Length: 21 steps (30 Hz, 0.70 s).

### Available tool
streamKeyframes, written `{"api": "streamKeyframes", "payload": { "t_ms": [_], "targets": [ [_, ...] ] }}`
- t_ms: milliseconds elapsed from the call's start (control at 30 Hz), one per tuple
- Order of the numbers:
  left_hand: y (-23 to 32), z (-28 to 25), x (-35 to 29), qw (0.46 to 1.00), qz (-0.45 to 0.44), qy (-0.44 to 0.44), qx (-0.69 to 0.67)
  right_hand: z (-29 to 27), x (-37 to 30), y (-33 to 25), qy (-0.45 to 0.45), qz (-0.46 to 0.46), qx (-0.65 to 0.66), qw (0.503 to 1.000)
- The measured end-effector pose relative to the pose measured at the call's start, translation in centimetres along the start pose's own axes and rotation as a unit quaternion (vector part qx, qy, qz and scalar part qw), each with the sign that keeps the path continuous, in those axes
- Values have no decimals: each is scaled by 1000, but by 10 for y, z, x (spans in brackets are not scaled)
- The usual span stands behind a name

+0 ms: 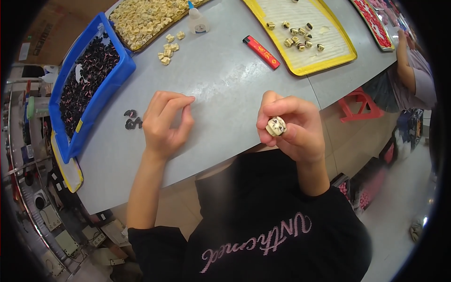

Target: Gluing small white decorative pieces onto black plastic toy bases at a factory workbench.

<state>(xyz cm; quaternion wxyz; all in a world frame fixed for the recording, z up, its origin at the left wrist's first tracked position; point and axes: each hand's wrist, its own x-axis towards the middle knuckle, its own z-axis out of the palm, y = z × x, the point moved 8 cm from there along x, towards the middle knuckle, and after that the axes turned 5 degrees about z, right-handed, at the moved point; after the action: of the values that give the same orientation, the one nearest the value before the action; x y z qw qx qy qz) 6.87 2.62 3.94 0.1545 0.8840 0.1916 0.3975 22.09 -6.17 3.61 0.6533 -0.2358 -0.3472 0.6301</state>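
My right hand (293,124) pinches a small cream cat-face figurine (276,126) between thumb and fingers, its dark painted face turned up. To the left, above the grey table (221,120), my left hand (167,120) has its fingers curled, with index fingertip and thumb close together. Whatever lies between them, if anything, is too small to make out. Several small black curved pieces (133,123) rest on the table just left of that hand. Beyond it sits a loose group of cream pieces (169,50).
At left stands a blue bin (124,66) of black and pink pieces. Behind are a tray of cream pieces (141,23), a glue bottle (198,22) and a red lighter (262,52). A yellow tray (324,63) holds several figurines. Another person (413,75) is at far right, near a red stool (361,107).
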Motion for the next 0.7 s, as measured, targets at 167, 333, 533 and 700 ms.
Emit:
{"api": "streamKeyframes", "payload": {
  "t_ms": [167,333,533,700],
  "targets": [
    [-3,1,-2,1000,-9,0,-4,-1,0,3,-2,4,1,1000],
    [-2,1,-1,1000,-10,1,-7,1,2,1,-10,-18,10,1000],
    [-2,2,-2,1000,13,-14,-1,-1,4,2,1,-27,-3,1000],
    [-4,2,-3,1000,-7,0,-3,-2,2,3,-28,-22,6,999]
  ]
}}
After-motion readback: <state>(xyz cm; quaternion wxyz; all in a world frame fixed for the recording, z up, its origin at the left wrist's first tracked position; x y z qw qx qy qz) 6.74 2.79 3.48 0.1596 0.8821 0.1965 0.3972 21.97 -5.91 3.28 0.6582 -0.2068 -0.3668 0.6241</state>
